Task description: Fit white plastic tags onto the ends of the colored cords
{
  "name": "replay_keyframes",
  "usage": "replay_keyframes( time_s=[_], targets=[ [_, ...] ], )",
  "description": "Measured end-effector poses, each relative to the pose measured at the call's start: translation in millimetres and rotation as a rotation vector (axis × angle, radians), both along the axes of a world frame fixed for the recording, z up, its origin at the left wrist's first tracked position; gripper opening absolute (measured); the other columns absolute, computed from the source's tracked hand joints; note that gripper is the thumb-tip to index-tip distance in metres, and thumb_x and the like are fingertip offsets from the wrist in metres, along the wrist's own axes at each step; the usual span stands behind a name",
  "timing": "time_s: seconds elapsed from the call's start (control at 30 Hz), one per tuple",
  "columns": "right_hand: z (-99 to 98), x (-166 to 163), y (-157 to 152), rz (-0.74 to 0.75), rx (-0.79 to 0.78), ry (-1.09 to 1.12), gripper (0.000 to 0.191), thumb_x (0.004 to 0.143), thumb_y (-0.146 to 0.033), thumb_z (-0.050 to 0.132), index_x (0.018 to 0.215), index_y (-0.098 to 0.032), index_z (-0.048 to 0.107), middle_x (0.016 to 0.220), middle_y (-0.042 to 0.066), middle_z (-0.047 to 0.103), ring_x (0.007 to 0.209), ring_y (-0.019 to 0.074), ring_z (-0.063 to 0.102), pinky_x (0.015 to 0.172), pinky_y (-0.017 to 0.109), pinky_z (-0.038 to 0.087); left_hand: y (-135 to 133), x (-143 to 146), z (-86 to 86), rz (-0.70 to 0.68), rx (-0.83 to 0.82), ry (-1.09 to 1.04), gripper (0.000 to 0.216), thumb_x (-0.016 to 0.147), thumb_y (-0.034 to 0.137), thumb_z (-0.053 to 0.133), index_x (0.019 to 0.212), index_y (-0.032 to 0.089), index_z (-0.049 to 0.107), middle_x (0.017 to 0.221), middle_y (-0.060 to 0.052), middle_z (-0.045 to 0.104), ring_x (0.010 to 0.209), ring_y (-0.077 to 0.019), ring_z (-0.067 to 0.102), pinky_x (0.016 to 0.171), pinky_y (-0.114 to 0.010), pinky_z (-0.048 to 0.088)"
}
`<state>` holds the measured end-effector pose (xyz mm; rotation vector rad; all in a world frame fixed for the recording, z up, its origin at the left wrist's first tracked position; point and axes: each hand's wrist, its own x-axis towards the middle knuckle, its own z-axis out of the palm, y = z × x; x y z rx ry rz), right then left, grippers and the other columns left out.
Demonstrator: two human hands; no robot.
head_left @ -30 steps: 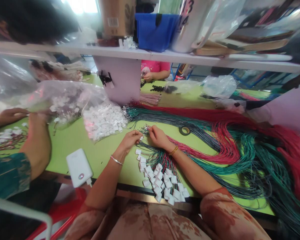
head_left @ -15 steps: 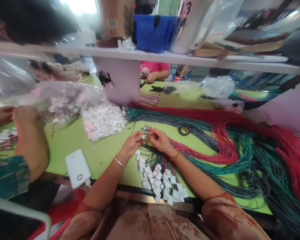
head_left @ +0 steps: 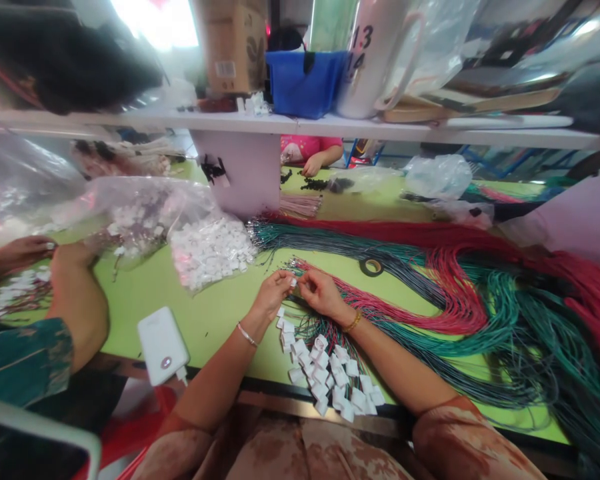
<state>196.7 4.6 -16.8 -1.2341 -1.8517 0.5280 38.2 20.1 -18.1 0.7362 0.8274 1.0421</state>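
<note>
My left hand [head_left: 274, 293] pinches a small white connector housing [head_left: 293, 283] between thumb and fingertips. Close beside it, my right hand [head_left: 323, 292] is closed in a pinch, its fingertips almost at the housing; a thin wire seems to be in them, but it is too small to make out surely. Just beyond both hands lie the metal-tipped ends of a bundle of red, green and black wires [head_left: 375, 303]. Below my wrists, at the table's front edge, is a pile of white connectors [head_left: 320, 373] with wires attached.
A clear bag of white housings [head_left: 213, 250] lies to the left, near a white power bank [head_left: 163, 345]. Black tape [head_left: 371, 267] sits among the long wires. A co-worker's arm [head_left: 80, 293] rests at left; another person's hand [head_left: 313, 165] works beyond the shelf [head_left: 300, 125].
The whole view has shifted slightly, so things appear a little lower. Both my hands keep their pinch close together. The co-worker's hand at left has moved a little.
</note>
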Motion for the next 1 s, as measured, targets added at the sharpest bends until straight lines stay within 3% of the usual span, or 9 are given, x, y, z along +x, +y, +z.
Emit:
replay_keyframes(
  time_s=[0.2, 0.33, 0.47, 0.63, 0.73, 0.87, 1.0],
  targets=[
    [0.3, 1, 5, 0.07, -0.044, -0.01, 0.011, 0.081, -0.021, 0.052, 0.074, -0.016, 0.058, 0.068, 0.001, 0.058, 0.06, 0.0116, 0.047, 0.058, 0.023, 0.035, -1, 2, 3.9, 0.069, 0.006, 0.058, 0.026, 0.061, 0.027, 0.079, 0.076, 0.013, 0.062, 0.075, -0.001, 0.063, 0.063, -0.0073, 0.053, 0.061, -0.02, 0.041],
    [-1.1, -2, 2, 0.017, -0.056, -0.035, 0.011, 0.079, -0.021, 0.052, 0.069, -0.017, 0.055, 0.062, 0.0, 0.054, 0.055, 0.0109, 0.043, 0.054, 0.023, 0.032, -1, 5, 1.6, 0.072, 0.015, 0.096, 0.027, 0.06, 0.028, 0.079, 0.074, 0.013, 0.061, 0.066, 0.0, 0.06, 0.057, -0.0069, 0.05, 0.057, -0.02, 0.039],
    [6.8, 10, 12, 0.053, -0.09, -0.094, 0.018, 0.085, -0.025, 0.048, 0.074, -0.016, 0.058, 0.068, 0.001, 0.059, 0.061, 0.0117, 0.048, 0.059, 0.022, 0.035, -2, 6, 2.4, 0.078, 0.003, 0.112, 0.03, 0.058, 0.03, 0.08, 0.074, 0.014, 0.062, 0.067, 0.0, 0.061, 0.058, -0.0068, 0.051, 0.057, -0.02, 0.04],
    [16.4, 40, 51, -0.21, -0.228, -0.348, 0.015, 0.082, -0.025, 0.053, 0.074, -0.016, 0.063, 0.078, 0.005, 0.066, 0.07, 0.0139, 0.053, 0.063, 0.023, 0.034, -1, 5, 5.9, 0.039, -0.001, 0.108, 0.031, 0.058, 0.031, 0.08, 0.075, 0.014, 0.062, 0.077, -0.003, 0.065, 0.061, -0.0068, 0.052, 0.06, -0.02, 0.041],
    [8.1, 45, 67, -0.235, -0.332, -0.471, 0.013, 0.079, -0.023, 0.055, 0.073, -0.016, 0.064, 0.079, 0.006, 0.067, 0.068, 0.0137, 0.052, 0.059, 0.024, 0.031, 0, 4, 4.4, 0.02, 0.001, 0.111, 0.031, 0.058, 0.031, 0.08, 0.076, 0.013, 0.062, 0.078, -0.003, 0.064, 0.062, -0.0068, 0.052, 0.06, -0.02, 0.041],
    [-2.5, 47, 67, -0.239, -0.254, -0.373, 0.012, 0.081, -0.02, 0.05, 0.074, -0.016, 0.059, 0.075, 0.004, 0.063, 0.064, 0.0125, 0.048, 0.059, 0.024, 0.03, 1, 2, 0.8, 0.015, -0.005, 0.104, 0.031, 0.059, 0.031, 0.08, 0.077, 0.013, 0.063, 0.08, -0.004, 0.065, 0.063, -0.0071, 0.053, 0.06, -0.02, 0.041],
    [3.8, 45, 55, -0.178, -0.15, -0.16, 0.012, 0.083, -0.022, 0.046, 0.078, -0.016, 0.055, 0.069, 0.001, 0.058, 0.062, 0.0117, 0.045, 0.059, 0.023, 0.032, 1, 2, 0.8, 0.011, -0.014, 0.062, 0.03, 0.06, 0.03, 0.08, 0.078, 0.013, 0.062, 0.085, -0.005, 0.066, 0.065, -0.0071, 0.054, 0.062, -0.02, 0.043]
  ],
)
